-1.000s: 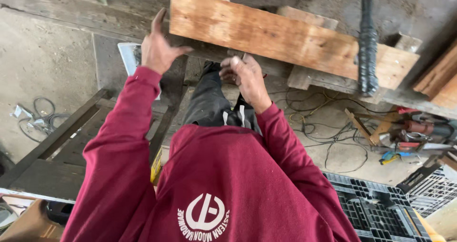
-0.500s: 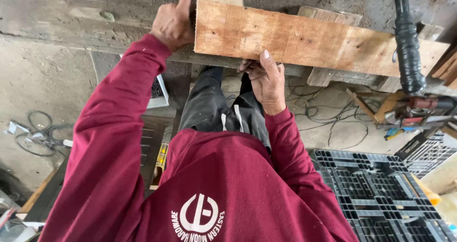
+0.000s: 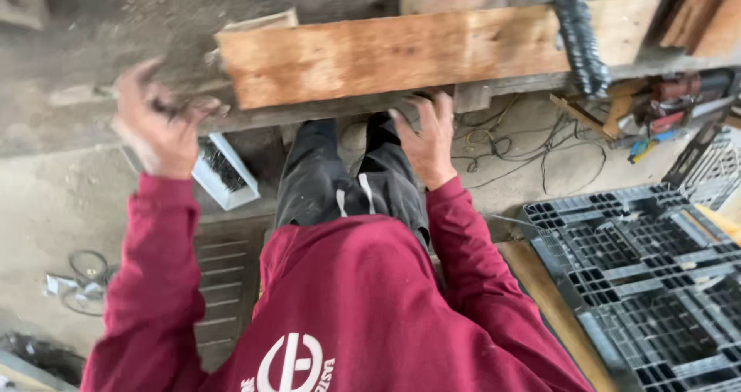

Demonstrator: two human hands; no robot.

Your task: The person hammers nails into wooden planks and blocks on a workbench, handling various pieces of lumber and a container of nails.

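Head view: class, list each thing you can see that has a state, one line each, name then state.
Wooden plank: lying flat across the bench edge.
Left hand: raised and blurred, fingers curled, whether it holds anything cannot be told.
Right hand: open, fingers spread, pressed against the bench edge under the plank.
White box: open-topped, holding dark contents.
Black pallet: lying flat.

Left hand (image 3: 158,126): raised, blurred, fingers curled, beside the plank's end.
Right hand (image 3: 427,133): fingers spread, pressed against the wooden plank's (image 3: 401,52) lower edge.
Floor: white box (image 3: 224,172), black plastic pallet (image 3: 656,276).
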